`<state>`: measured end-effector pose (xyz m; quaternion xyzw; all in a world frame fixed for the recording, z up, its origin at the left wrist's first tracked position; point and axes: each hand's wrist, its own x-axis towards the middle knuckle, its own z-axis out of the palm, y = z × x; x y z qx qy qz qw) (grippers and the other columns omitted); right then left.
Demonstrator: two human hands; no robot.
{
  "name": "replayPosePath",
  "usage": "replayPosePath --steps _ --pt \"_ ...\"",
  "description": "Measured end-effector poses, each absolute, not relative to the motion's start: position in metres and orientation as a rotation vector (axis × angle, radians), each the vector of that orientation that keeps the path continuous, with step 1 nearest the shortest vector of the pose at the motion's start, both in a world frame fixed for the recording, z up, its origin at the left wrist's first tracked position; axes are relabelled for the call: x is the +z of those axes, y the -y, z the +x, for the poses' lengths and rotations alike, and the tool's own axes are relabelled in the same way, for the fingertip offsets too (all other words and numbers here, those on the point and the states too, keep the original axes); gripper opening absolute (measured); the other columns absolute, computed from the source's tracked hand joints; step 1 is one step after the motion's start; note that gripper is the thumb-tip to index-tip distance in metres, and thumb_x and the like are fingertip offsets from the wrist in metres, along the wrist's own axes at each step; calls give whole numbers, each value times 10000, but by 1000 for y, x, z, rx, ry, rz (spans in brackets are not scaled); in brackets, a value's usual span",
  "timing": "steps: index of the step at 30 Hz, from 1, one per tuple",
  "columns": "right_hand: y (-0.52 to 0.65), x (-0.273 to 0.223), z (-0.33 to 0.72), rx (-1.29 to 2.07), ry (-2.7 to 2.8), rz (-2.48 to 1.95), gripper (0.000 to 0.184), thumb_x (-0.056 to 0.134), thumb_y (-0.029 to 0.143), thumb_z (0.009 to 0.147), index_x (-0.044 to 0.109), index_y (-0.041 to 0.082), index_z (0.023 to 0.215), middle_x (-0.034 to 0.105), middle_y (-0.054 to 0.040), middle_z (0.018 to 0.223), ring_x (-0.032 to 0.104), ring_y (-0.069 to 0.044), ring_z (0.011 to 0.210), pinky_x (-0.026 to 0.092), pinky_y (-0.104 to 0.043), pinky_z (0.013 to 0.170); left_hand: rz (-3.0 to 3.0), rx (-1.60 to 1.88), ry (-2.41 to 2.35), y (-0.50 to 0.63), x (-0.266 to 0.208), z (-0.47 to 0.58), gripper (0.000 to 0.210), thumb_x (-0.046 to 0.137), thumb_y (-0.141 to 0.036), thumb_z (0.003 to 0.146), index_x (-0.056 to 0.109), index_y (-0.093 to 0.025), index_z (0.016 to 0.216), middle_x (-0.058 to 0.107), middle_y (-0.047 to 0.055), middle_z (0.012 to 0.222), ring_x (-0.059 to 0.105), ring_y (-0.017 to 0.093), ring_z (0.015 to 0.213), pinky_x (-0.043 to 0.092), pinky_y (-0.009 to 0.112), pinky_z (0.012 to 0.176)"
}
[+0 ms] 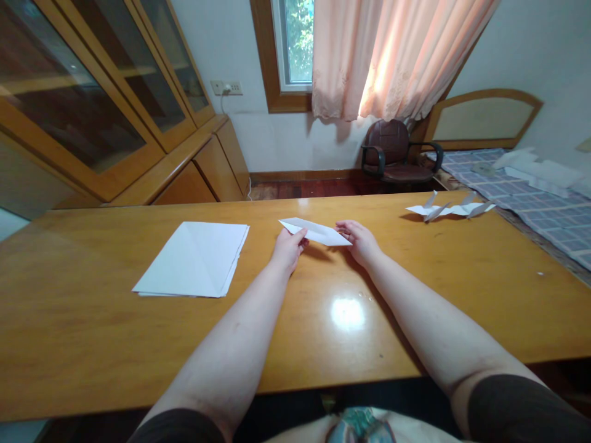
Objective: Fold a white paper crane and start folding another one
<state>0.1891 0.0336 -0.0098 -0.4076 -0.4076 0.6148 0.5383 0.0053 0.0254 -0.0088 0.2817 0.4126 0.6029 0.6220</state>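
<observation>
A folded white sheet of paper (pixel 318 232), long and pointed at both ends, is held just above the table. My left hand (pixel 289 247) pinches its left part, thumb on top and fingers underneath. By its right tip is my right hand (pixel 362 241), fingers loosely curved and slightly apart behind the paper; the thumb is hidden. That tip lies against or just in front of this hand; whether they touch I cannot tell. To the left lies a stack of white paper sheets (pixel 194 258), the top one with a diagonal crease.
Folded paper figures with raised points (pixel 450 209) stand at the table's far right. The wooden table (pixel 323 344) reflects light near its front. Beyond are an office chair (pixel 392 154), a bed (pixel 545 203) with white things on it, and a glass-fronted cabinet (pixel 157 141).
</observation>
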Motion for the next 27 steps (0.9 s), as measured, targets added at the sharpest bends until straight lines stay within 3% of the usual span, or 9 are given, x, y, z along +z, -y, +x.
replayPosePath --steps 3,6,9,12,16,20,24,27 --pt "-30 -12 185 1395 1117 -980 351 770 338 591 650 207 894 690 -35 891 635 -164 782 507 -293 696 770 1328 -948 -25 -11 8 342 698 -196 642 549 -172 949 650 11 856 613 132 767 496 251 690" --pt "-25 -15 182 1394 1300 -945 332 769 305 598 677 206 901 690 -37 901 628 -160 789 501 -314 748 861 1288 -924 -25 -12 10 541 694 -183 649 509 -171 1157 674 34 879 640 162 776 503 311 753" --pt "-22 -18 182 1312 1473 -955 344 754 307 629 690 214 953 673 -35 857 609 -149 732 503 -315 726 886 1281 -984 -22 -10 9 870 681 -157 680 231 -208 1423 700 36 836 660 175 736 505 339 760" --pt "-23 -20 182 1147 1654 -900 339 727 288 668 698 258 1004 616 -54 1042 600 -161 855 499 -309 758 934 1260 -972 -19 -8 9 990 675 -146 692 68 -238 1468 714 34 829 669 179 722 508 352 752" --pt "-25 -21 183 986 1858 -845 230 666 253 739 724 289 958 539 -65 1171 548 -201 1056 466 -351 879 979 1225 -917 -17 -8 11 835 681 -175 688 270 -222 1414 715 45 825 669 184 722 510 346 734" --pt "-25 -21 185 975 1899 -871 238 652 216 745 723 288 960 470 -69 1290 574 -197 995 487 -360 828 997 1223 -929 -17 -10 12 544 673 -197 696 496 -180 1210 703 49 800 653 170 699 504 319 714" --pt "-25 -21 185 1028 1810 -941 237 667 209 720 728 273 940 457 -72 1324 597 -182 930 506 -328 757 948 1220 -914 -17 -10 13 268 621 -244 741 577 -195 1001 678 16 793 630 139 696 488 278 688" --pt "-26 -21 184 1078 1630 -975 214 683 246 709 731 260 917 475 -67 1325 574 -200 1026 487 -341 846 893 1181 -844 -17 -10 13 165 585 -222 738 609 -175 894 662 10 785 622 126 729 474 255 707"
